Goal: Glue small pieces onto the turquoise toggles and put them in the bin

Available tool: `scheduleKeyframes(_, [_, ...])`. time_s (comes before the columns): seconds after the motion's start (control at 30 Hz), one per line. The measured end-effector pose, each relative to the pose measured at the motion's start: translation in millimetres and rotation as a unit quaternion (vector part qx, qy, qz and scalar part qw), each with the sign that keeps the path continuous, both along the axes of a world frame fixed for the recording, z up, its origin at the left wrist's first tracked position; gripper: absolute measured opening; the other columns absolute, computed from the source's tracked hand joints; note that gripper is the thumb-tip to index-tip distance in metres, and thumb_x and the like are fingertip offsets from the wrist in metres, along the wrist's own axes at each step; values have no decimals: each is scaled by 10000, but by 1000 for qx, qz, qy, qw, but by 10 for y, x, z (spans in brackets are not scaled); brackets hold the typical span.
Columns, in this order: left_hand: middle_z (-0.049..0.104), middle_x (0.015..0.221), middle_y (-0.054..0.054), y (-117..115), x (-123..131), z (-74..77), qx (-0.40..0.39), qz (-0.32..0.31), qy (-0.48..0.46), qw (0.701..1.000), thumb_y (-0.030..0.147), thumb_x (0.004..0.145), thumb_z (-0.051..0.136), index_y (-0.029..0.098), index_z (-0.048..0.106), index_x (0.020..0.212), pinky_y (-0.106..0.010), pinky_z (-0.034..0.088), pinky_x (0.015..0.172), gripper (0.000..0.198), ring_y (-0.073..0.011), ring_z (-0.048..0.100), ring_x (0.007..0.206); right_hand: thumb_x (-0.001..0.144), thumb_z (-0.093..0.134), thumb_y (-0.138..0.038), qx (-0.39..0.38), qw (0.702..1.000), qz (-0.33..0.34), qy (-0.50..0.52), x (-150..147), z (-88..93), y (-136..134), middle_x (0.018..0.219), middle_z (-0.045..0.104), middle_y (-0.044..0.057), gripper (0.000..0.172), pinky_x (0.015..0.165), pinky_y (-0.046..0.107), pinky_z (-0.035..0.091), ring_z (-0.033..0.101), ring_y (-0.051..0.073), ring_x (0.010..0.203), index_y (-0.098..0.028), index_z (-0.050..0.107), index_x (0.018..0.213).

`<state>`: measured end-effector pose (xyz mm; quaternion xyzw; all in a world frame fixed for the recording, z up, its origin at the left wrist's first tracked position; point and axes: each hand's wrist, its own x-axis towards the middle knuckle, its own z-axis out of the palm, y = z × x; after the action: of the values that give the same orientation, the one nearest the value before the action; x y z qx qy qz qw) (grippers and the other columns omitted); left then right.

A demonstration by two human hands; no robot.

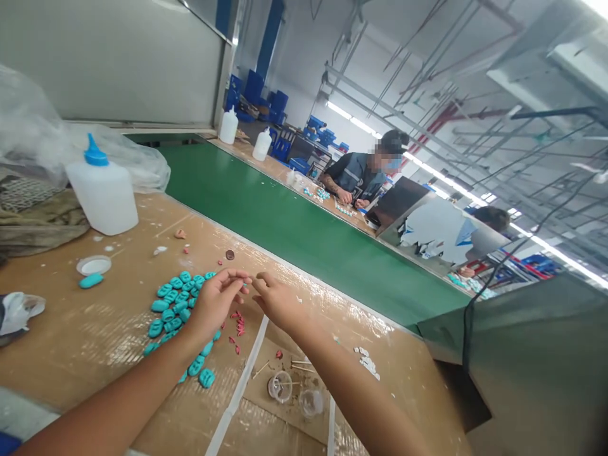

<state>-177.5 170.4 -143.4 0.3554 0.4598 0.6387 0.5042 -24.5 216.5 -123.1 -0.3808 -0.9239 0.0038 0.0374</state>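
Note:
My left hand (219, 296) is raised over the table with its fingers pinched together. A trace of teal shows at its fingertips, too small to make out clearly. Close beside it, my right hand (274, 297) has its fingers curled in toward the left fingertips, and what they hold, if anything, is hidden. Under and left of my left hand lie many small teal moulded pieces (171, 310) with grooved faces. Small red pieces (240, 324) are scattered between my forearms.
Clear cups (280, 386) and thin sticks stand on taped cardboard. White bits (367, 362) lie to the right. A blue-capped bottle (105, 196) and a white lid (94, 265) are at left. Beyond runs a green conveyor belt (285, 218), with a person (356, 177) working across it.

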Motion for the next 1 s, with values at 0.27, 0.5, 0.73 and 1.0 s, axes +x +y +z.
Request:
scheduleKeyframes(0.27, [693, 731, -41, 45, -14, 32, -11, 18, -33, 999, 312, 656, 678, 160, 661, 767, -254, 477, 528, 189, -174, 610, 638, 919, 605, -223, -109, 993, 10, 38, -265, -444, 418, 970, 671, 62, 105, 837, 385, 547, 661, 206, 938, -134, 636, 966])
scheduleKeyframes(0.5, [681, 828, -21, -54, 35, 51, -58, -35, -53, 996, 475, 704, 724, 191, 636, 928, -209, 460, 496, 373, -155, 621, 660, 997, 419, -451, -189, 930, -73, 307, 104, -240, 61, 644, 589, -24, 310, 516, 279, 545, 600, 131, 487, -183, 574, 1013])
scheduleKeyframes(0.73, [639, 549, -31, -388, 259, 203, -121, -319, -120, 932, 600, 565, 850, 107, 736, 741, -164, 415, 357, 536, -104, 555, 432, 918, 602, -422, -204, 849, -98, 478, 410, -35, -743, 849, 564, 21, 222, 432, 253, 498, 601, 114, 558, -219, 686, 888])
scheduleKeyframes(1.0, [740, 734, -19, -464, 390, 84, -185, -270, -168, 930, 313, 718, 851, 180, 754, 890, -113, 528, 482, 239, -110, 714, 643, 948, 570, -194, 2, 923, -90, 375, 872, -94, -1145, 807, 616, 27, 134, 638, 277, 462, 583, 139, 725, -220, 685, 1012])
